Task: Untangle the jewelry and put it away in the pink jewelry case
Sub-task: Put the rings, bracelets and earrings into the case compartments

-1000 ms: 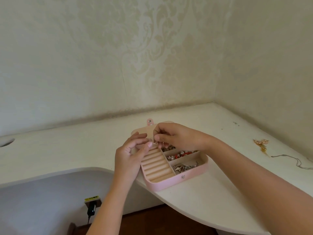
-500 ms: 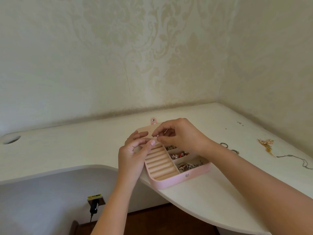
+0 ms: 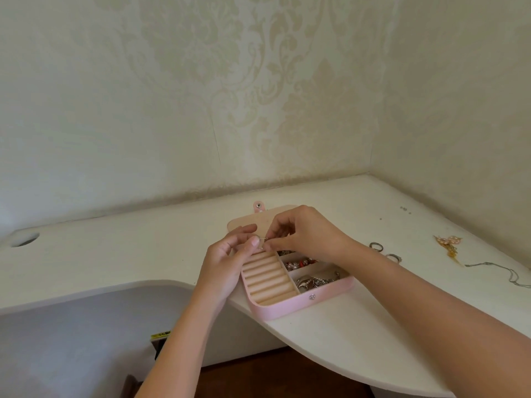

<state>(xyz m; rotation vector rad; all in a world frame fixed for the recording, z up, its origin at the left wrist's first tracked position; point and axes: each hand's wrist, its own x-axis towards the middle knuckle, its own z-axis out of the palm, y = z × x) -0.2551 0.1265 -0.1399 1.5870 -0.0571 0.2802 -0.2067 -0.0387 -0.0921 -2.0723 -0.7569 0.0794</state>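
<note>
We pinched the small silver piece [image 3: 262, 241] in both left hand [image 3: 230, 262] and right hand [image 3: 307, 235], just above the far end of the ring rolls [image 3: 270, 278] in the open pink jewelry case [image 3: 301, 307], its slots directly below

1. The desk [image 3: 115, 248] reads to me as a white laminate or painted top, matt and smooth.
2. The pink jewelry case [image 3: 301, 307] at the desk's front edge looks like matt faux leather. Its snap stud [image 3: 312, 297] is shiny metal.
3. Its ring rolls [image 3: 267, 278] look like soft beige velvet.
4. The beads [image 3: 300, 263] look glossy, and the silver pieces [image 3: 313, 282] look like polished metal.
5. The small ring [image 3: 262, 242] glints like metal.
6. Toward the desk's right edge I see two bright metal rings [image 3: 376, 247], a gold-toned cluster [image 3: 449, 245] and a dull grey chain [image 3: 494, 268].
7. The wallpaper [image 3: 258, 81] is embossed, with a faint sheen.
</note>
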